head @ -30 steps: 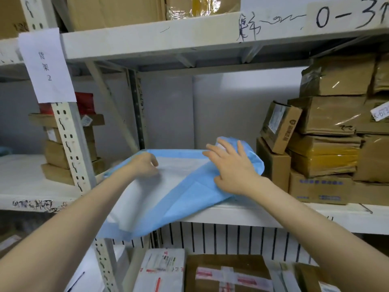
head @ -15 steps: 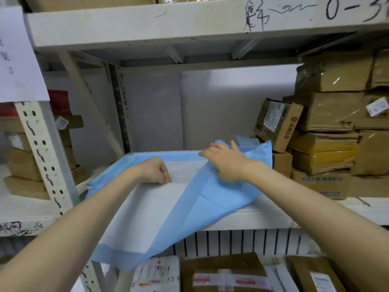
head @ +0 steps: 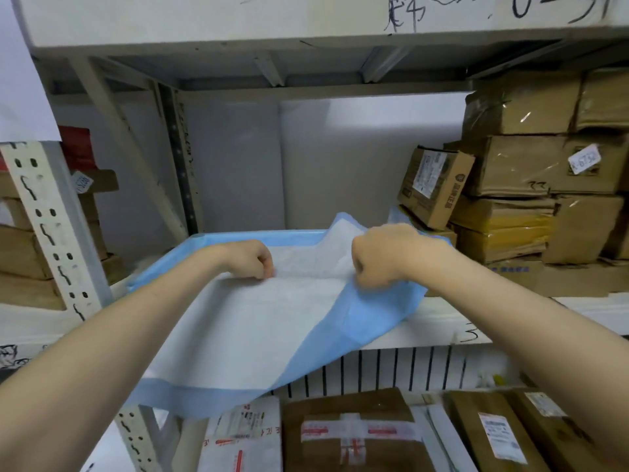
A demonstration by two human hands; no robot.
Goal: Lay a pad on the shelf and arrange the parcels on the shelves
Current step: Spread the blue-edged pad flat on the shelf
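On the middle shelf (head: 439, 330), the blue-edged white pad (head: 245, 321) lies half spread, its front drooping over the edge, the left hand (head: 246, 258) apparently pinching its middle, the right hand (head: 381, 255) fisted on a raised fold beside the stacked parcels (head: 531, 185).

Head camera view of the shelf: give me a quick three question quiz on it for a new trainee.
1. True or false: the pad lies fully flat on the shelf.
2. The left hand and right hand are: A flat on the pad, B gripping the pad, C lifting a parcel.
3. Fill in: the stacked cardboard parcels stand on the pad's ____ side.
Key: 1 false, its near edge overhangs the front; 2 B; 3 right.
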